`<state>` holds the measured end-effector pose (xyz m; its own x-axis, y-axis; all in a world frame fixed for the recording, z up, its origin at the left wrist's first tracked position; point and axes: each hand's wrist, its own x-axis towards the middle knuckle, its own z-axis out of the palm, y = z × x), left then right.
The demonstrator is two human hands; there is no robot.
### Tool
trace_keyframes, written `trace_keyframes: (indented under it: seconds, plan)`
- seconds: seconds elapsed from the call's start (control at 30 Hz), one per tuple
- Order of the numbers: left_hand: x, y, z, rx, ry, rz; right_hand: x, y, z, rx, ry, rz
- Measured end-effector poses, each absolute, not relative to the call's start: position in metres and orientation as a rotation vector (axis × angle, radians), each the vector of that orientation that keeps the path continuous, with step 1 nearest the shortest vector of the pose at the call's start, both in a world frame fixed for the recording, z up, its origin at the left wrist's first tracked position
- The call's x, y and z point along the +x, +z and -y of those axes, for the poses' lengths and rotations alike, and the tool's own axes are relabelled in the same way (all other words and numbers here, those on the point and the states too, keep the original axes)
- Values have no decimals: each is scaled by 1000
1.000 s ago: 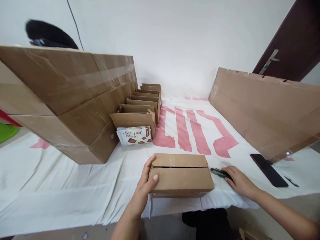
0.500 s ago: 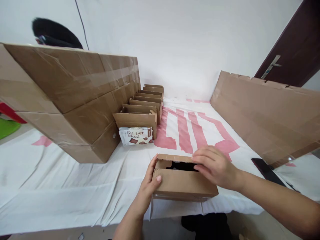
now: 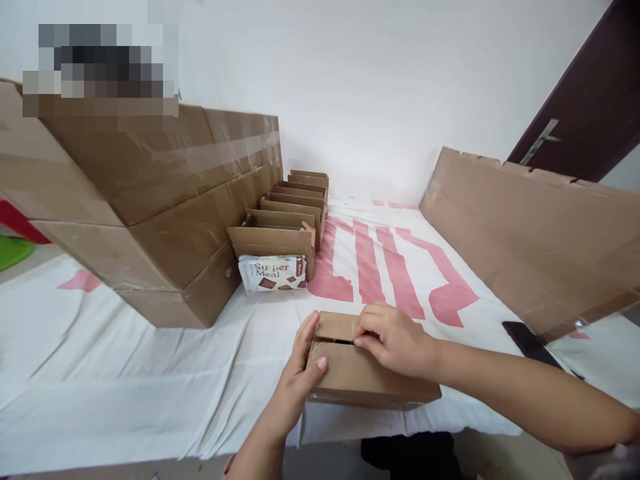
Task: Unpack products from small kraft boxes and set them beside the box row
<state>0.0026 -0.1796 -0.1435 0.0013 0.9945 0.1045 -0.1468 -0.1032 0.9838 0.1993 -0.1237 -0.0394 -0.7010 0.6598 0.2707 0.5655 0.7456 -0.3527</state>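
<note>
A small brown cardboard box sits at the table's front edge, its top flaps nearly meeting over a narrow dark gap. My left hand grips the box's left end, thumb on the near flap and fingers along the far side. On top, my right hand has its fingers bent together at the gap between the flaps, touching the flap edges. Beyond the box, to the left, white "Su-per Meal" packets lean against a row of open cartons.
Large stacked cartons form a wall on the left, with a person's blurred head behind them. A cardboard panel stands on the right, a black phone near its base. White cloth with red print covers the table.
My right hand has moved left across the box top. The flaps have come down and closer together, narrowing the dark opening. My left hand stays at the left end.
</note>
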Motion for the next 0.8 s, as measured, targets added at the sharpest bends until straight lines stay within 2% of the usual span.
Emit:
trace_keyframes:
  seconds: [0.13, 0.3, 0.43, 0.5, 0.67, 0.8]
  plan:
    - [2, -140, 180, 1232, 1334, -1073, 193, -39, 110, -1204, 638, 2549]
    - [4, -141, 180, 1206, 1371, -1078, 204, -42, 72, -1387, 365, 2468]
    - [2, -146, 179, 1232, 1343, -1038, 229, -40, 48, -1504, 292, 2301]
    - [2, -147, 179, 1247, 1347, -1044, 237, -39, 51, -1448, 346, 2259]
    - [5, -143, 178, 1263, 1402, -1064, 236, -31, 93, -953, 775, 2373]
    - [5, -142, 178, 1265, 1382, -1080, 219, -21, 113, -970, 798, 2544]
